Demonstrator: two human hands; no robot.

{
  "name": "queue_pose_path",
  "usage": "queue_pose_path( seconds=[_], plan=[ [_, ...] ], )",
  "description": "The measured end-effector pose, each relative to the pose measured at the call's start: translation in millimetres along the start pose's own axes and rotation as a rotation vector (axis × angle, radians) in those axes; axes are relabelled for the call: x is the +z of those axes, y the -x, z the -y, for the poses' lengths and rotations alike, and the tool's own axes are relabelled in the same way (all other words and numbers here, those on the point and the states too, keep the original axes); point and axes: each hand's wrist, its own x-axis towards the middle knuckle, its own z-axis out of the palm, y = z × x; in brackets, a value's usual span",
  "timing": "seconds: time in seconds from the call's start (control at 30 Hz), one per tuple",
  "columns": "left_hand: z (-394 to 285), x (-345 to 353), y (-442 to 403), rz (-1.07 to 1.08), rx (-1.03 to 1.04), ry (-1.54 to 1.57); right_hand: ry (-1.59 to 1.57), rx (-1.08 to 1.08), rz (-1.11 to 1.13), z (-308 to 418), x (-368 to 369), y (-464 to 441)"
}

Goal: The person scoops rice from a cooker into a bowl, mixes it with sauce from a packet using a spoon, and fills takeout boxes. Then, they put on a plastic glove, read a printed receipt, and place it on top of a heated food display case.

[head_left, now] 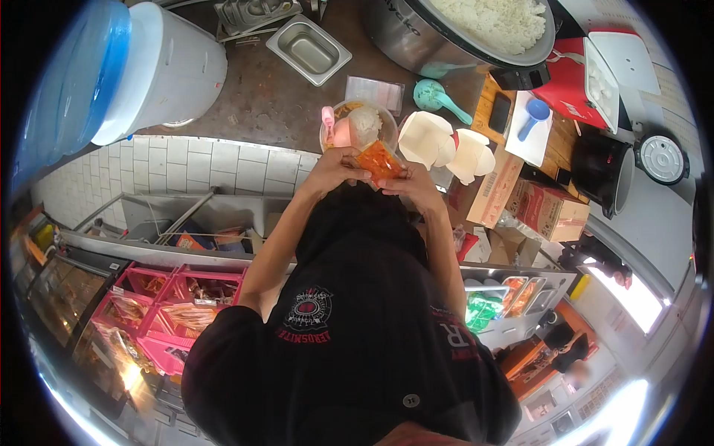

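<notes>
Between my two hands is a small clear packet of orange-red sauce (380, 161). My left hand (336, 171) pinches its left side, and my right hand (413, 184) grips its lower right side. Just beyond the packet, a round clear bowl (325, 136) stands on the dark counter, partly hidden by the packet and my left hand. Inside it are a mound of white rice (365, 125) and a pink spoon (328, 117). To the right of the bowl are open paper food boxes (427, 140).
A large rice cooker (405, 37) full of rice stands at the back. Around it are a turquoise rice paddle (439, 98), a steel pan (309, 50), a phone (500, 111) and a blue scoop (533, 119). A white bucket (175, 67) stands left. Another person (569, 346) is at lower right.
</notes>
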Motion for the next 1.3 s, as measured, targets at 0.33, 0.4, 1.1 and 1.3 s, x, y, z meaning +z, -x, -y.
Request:
queue_pose_path(
  seconds=[0.33, 0.4, 1.1, 1.3],
  plan=[
    [0, 3, 6, 0.058, 0.029, 0.054, -0.031, -0.024, -0.057, -8, 14, 1],
    [-2, 8, 9, 0.029, 0.108, 0.082, -0.091, 0.003, -0.104, -12, 17, 0],
    [11, -14, 1, 0.133, 0.009, -0.157, 0.199, 0.047, 0.075, -6, 17, -5],
    [8, -18, -3, 0.162, -0.117, -0.028, 0.037, 0.117, 0.070, -8, 15, -6]
  ],
)
